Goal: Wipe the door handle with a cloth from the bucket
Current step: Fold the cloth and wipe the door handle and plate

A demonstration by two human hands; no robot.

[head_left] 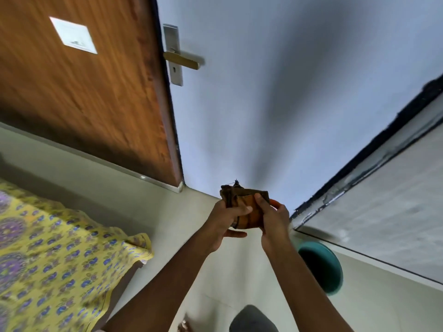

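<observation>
Brown folded cloth (244, 207) gripped by both hands (249, 219), being readied; next, reach up to the brass door handle (183, 60).

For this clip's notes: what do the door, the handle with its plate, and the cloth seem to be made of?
Door: wood or wood-look laminate, with brown grain streaks; which one, blur leaves open.
Handle: apparently metal with a dull brass-gold tone. Its plate looks like brushed silver metal.
Cloth: soft woven fabric, brown-orange, folded and creased between the left hand and right hand, with a frayed thread on top.
</observation>
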